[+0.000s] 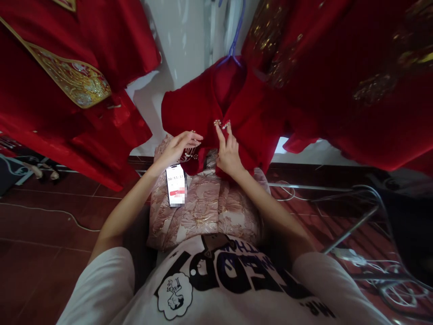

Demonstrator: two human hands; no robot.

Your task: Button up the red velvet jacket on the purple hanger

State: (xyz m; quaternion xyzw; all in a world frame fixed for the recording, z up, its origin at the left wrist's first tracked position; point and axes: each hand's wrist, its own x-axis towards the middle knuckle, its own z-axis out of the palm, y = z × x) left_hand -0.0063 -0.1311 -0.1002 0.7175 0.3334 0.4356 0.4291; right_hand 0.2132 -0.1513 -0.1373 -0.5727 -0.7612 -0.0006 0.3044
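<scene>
Fingering the beaded trim (217,122) below the neckline, the right hand (231,157) extends two fingers; the left hand (182,142) is at a beaded fringe (191,154). I cannot tell whether either pinches anything. The red garment (191,106) hangs from a purple hanger (232,50); steady, light fingertip contact seems called for.

One left hand (184,142), one right hand (230,155), one phone (176,186), one purple hanger (232,50), one white T-shirt (216,289)
</scene>
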